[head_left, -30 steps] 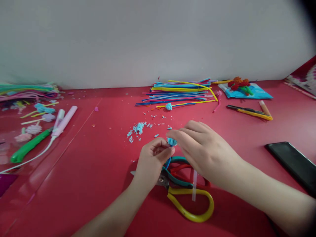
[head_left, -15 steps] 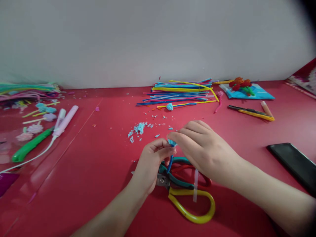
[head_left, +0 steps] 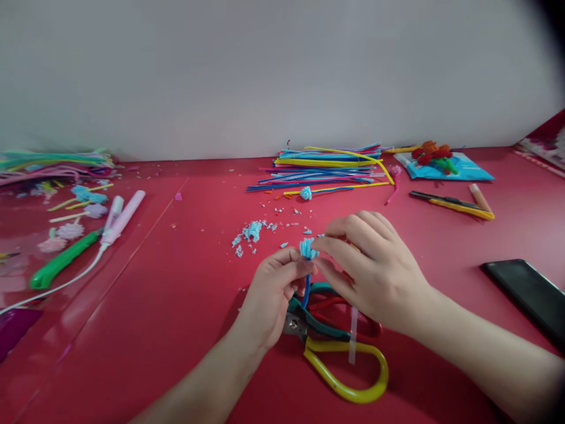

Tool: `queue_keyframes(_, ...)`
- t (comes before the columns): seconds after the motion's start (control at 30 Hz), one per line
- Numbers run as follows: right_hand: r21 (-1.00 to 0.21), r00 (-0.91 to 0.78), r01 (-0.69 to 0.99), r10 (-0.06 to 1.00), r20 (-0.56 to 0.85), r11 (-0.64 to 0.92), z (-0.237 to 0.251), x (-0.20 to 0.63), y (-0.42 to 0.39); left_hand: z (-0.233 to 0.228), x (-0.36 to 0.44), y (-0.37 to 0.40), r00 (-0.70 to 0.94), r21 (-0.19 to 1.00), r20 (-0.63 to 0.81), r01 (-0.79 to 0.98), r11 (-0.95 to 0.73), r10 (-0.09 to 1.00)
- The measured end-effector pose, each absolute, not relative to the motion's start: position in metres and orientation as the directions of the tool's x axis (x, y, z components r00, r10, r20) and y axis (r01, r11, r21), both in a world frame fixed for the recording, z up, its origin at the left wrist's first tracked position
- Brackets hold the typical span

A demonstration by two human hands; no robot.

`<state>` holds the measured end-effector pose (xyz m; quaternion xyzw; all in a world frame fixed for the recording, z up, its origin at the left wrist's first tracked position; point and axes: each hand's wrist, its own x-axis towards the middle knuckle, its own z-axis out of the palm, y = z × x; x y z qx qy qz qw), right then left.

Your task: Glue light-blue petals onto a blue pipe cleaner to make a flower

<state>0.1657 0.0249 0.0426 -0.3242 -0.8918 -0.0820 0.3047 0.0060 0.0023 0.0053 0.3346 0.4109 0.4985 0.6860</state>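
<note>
A small pipe-cleaner flower (head_left: 308, 248) stands upright between my hands, with a light blue tufted head and a dark blue stem. Just below the head, my left hand (head_left: 278, 282) pinches it between thumb and fingers. My right hand (head_left: 371, 265) has its thumb and index fingertips at the right side of the tuft. Under my hands lie wire cutters with yellow handles (head_left: 382, 377) and pliers with teal and red handles (head_left: 324, 288), partly hidden. Light blue fluff clippings (head_left: 252, 231) are scattered beyond my left hand.
A bundle of pipe cleaners (head_left: 326, 162) lies by the wall, with another light blue flower (head_left: 306, 193) before it. To the right are a utility knife (head_left: 454, 205), a blue packet (head_left: 474, 168) and a phone (head_left: 529, 294). At left sits a pink corded tool (head_left: 128, 218) beside a green-handled tool (head_left: 64, 259).
My right hand has shifted slightly right and its fingers have drawn back from over the tuft, so more of the light blue head shows. My left hand keeps its pinch.
</note>
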Motion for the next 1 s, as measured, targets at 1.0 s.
queue_keyframes(1.0,-0.09,-0.564,0.665,0.578,0.59,0.741,0.0397,0.1626,0.0235,0.005,0.0061,0.0023,0.156,0.893,-0.213,-0.37,0.257,0.964)
